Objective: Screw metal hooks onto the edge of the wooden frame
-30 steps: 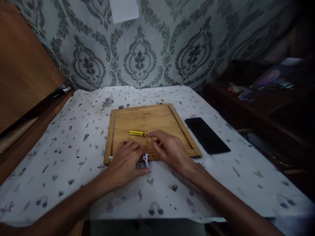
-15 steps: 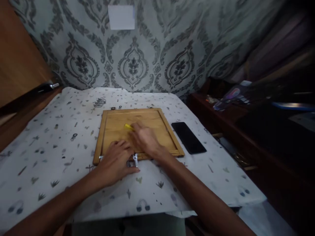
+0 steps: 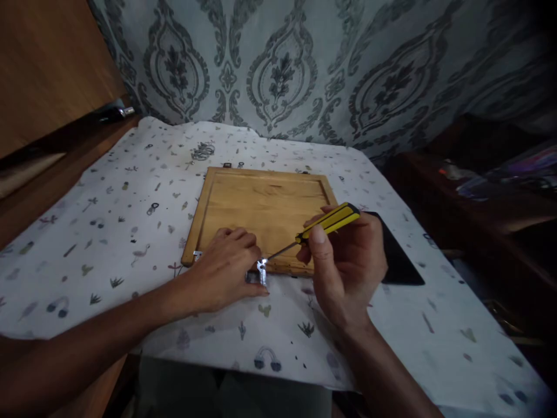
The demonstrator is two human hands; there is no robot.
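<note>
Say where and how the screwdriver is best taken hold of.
Probably by the handle, from the right, as the right hand has it. The handle is the thick part, slanting up to the right, while the thin shaft slopes down left towards the bracket. Coming from the left looks worse: the left hand lies there.

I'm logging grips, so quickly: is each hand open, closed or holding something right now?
Left hand: closed on the metal bracket at the wooden panel's near edge.
Right hand: closed, holding the yellow screwdriver.
</note>
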